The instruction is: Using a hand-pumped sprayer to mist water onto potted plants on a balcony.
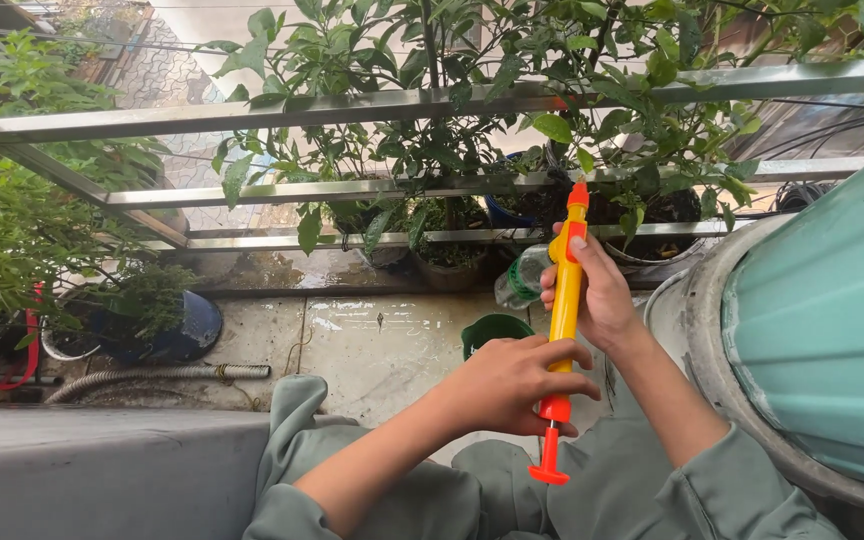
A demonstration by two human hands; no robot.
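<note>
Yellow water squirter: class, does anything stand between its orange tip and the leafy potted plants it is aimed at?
Nothing visible does. The yellow water squirter, held by the left hand and right hand, has its orange tip right in front of the leafy potted plants, level with a metal rail.

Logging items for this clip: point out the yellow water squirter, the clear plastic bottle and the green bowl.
yellow water squirter (566,290), head view, on the yellow barrel between the hands.
clear plastic bottle (520,278), head view, on its clear side left of the squirter.
green bowl (492,328), head view, on its dark green rim.
</note>
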